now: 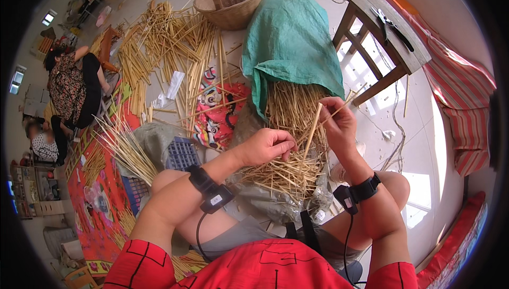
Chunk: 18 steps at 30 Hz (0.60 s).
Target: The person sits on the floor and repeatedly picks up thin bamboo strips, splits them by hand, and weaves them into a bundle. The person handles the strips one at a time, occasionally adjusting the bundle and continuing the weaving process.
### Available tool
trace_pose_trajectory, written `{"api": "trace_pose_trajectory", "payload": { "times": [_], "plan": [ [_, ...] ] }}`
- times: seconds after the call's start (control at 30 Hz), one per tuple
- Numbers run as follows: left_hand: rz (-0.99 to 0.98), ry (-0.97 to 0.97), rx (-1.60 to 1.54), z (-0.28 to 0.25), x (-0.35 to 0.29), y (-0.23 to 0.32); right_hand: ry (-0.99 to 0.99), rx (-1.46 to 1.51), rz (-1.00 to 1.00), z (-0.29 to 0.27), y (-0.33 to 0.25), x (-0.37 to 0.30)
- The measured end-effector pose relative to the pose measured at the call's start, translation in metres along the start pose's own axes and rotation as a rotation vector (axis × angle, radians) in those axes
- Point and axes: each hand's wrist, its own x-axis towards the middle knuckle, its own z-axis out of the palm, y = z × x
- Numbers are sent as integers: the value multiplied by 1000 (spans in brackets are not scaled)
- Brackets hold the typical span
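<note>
My right hand [339,123] pinches the top of a pale straw stalk [313,131], which slants down to the left over a heap of cut straw. A thinner piece of straw also shows at its fingertips. To the left, my left hand [268,146] hovers over the straw with its fingers curled in. What those fingers hold, if anything, is hidden. The straw bundle [291,106] spills from a green woven sack [294,34] toward me. Loose short stalks [283,179] lie on a clear plastic sheet [254,201] between my legs.
A wooden stool [395,58] with pliers [386,23] on top stands at the right. Behind are a wicker basket [233,4] and scattered stalks [164,40]. A blue plastic crate [182,154] and pale thin stalks [127,146] lie left. Two people [71,85] sit farther left.
</note>
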Motion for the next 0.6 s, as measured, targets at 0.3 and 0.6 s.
{"api": "trace_pose_trajectory", "payload": {
  "times": [0.3,0.6],
  "plan": [
    [-37,223,39,-3,2,-2,333,156,54,-48,-9,35],
    [179,640,65,-43,0,18,-964,-1189,293,-16,31,-36]
  ]
}}
